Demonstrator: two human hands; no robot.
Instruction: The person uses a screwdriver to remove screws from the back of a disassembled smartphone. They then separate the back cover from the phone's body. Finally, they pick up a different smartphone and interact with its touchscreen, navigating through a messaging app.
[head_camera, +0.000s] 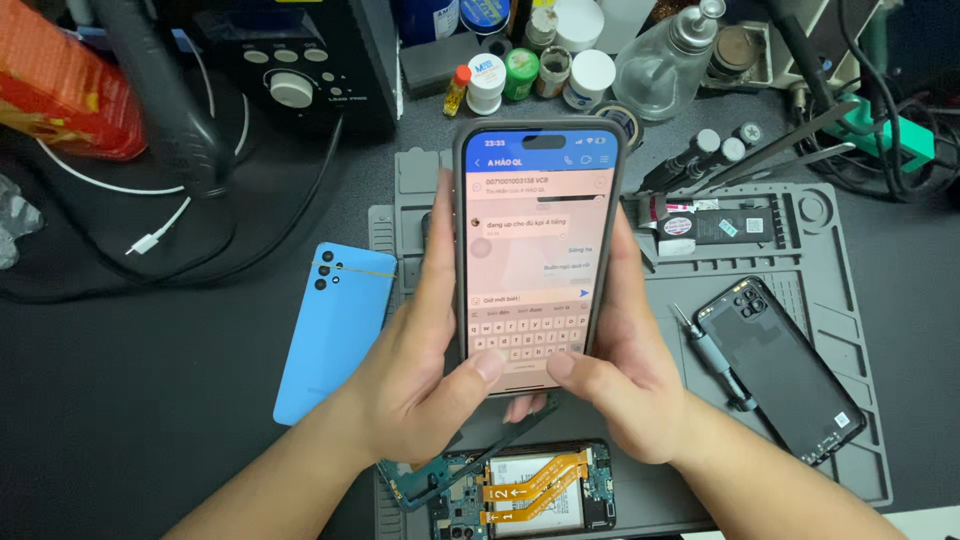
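Two hands grip one lit smartphone (537, 255) upright above grey repair mat (850, 330), screen toward camera. Far left: white cable (160, 235) on dark table. Blue phone back cover (335, 330) lies face-down, just left of left hand (410, 385). Left hand: fingers wrapped round phone's left edge, thumb on keyboard area. Right hand (625, 385): fingers clamped on right edge, thumb on lower screen. Below hands: opened phone (525, 490) with orange flex cables. Right: screwdriver (712, 355), black back cover (780, 365).

We see a lit phone screen (537, 262), pinkish with blue header, held centrally, white-labelled small bottles (520, 75) behind it, and perhaps a stickered black battery (722, 227) to its right.
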